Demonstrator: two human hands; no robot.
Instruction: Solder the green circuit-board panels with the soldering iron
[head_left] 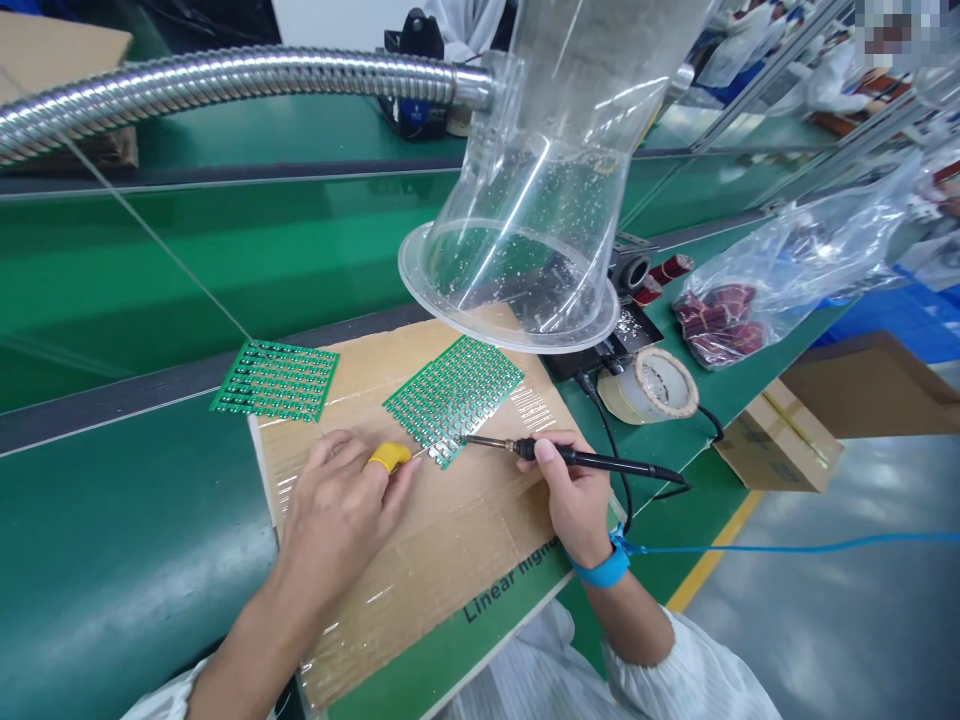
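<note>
My right hand (pixel 574 490) grips a black-handled soldering iron (pixel 551 452), whose tip meets the lower edge of a green circuit board panel (pixel 454 395). On my left hand (pixel 341 510), a yellow finger cot (pixel 390 457) covers one fingertip. The fingers of that hand are pinched on a thin solder wire (pixel 421 453), which reaches the same panel edge near the iron tip. Left of it lies a second green board panel (pixel 277 380) with rows of shiny pads. Both panels rest on a taped cardboard sheet (pixel 420 570).
A clear fume hood (pixel 540 220) on a flexible metal arm (pixel 225 90) hangs above the boards. At right stand a tape roll (pixel 652 385), a black soldering stand (pixel 630 330) and bagged dark-red wire bundles (pixel 720 320). A blue cord (pixel 787 547) runs from my right wristband. An open carton (pixel 780 435) sits lower.
</note>
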